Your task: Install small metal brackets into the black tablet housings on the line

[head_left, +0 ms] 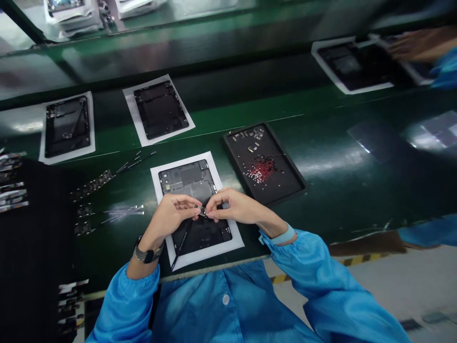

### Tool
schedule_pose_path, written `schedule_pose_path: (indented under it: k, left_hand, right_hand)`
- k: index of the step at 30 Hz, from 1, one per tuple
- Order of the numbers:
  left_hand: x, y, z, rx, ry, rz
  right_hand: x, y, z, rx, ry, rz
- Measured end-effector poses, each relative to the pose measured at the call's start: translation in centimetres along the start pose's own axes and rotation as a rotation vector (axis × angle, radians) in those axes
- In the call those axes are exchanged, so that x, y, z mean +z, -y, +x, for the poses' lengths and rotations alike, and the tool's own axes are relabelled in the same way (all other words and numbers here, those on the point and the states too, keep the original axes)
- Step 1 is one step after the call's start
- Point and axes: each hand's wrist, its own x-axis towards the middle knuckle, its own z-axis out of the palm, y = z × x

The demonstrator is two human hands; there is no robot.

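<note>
A black tablet back housing (187, 183) lies on a white sheet (233, 240) at the near edge of the green bench. Over its middle, my left hand (171, 214) and my right hand (232, 207) meet and pinch a small dark circuit part (203, 211) between their fingertips. A thin dark cable (182, 240) runs down from that part across the housing toward me. My left wrist wears a watch (147, 255). Both sleeves are blue.
A black tray (282, 183) with small red and silver parts sits right of the housing. Two more housings on white sheets (67, 126) (160, 109) lie on the belt behind. Small boards and cables (93, 186) lie at left. Another person's hand (417, 45) works at the far right.
</note>
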Motion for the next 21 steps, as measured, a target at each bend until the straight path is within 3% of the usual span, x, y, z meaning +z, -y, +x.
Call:
schedule_pose_path:
  k: [21]
  left_hand:
    - [0.01, -0.08, -0.32, 0.028, -0.070, 0.020]
  right_hand:
    - [0.77, -0.06, 0.13, 0.067, -0.076, 0.094]
